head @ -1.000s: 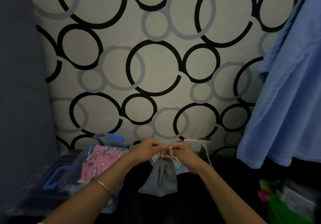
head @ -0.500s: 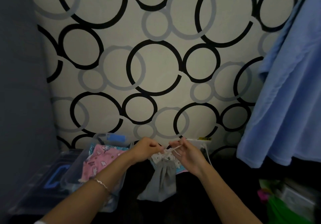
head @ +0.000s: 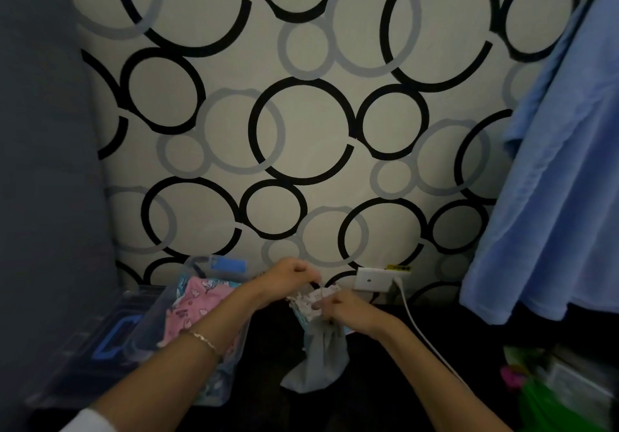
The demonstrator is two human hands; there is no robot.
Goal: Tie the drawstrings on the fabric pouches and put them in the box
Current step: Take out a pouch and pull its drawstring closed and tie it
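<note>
Since half a second ago the hands have closed in on each other: the string that was pulled out between them isn't stretched anymore, and the right hand (head: 348, 311) has dropped down onto the neck of the pouch. The left hand (head: 289, 282) sits a bit higher and further back, fingers curled, pinching the top edge of the grey fabric pouch with the white printed ruffle (head: 320, 359). The right hand's fingers are curled too, gripping the gathered ruffle from the other side. The drawstring itself is too blurry to pick out.

The pouch hangs from both hands over the dark surface, bottom end drooping toward the person, just to the right of the clear plastic box with the blue latch (head: 214, 264) and not in it. A pink cartoon-print pouch (head: 197, 307) already lies inside that box. There's a thin chain bracelet (head: 204, 339) on the left wrist.

Behind the hands is a white wall socket (head: 371, 279) with a white cable (head: 422, 334) running down to the right, grey-and-black circle wallpaper (head: 301, 130), and a light blue cloth (head: 552, 197) hanging on the right.
</note>
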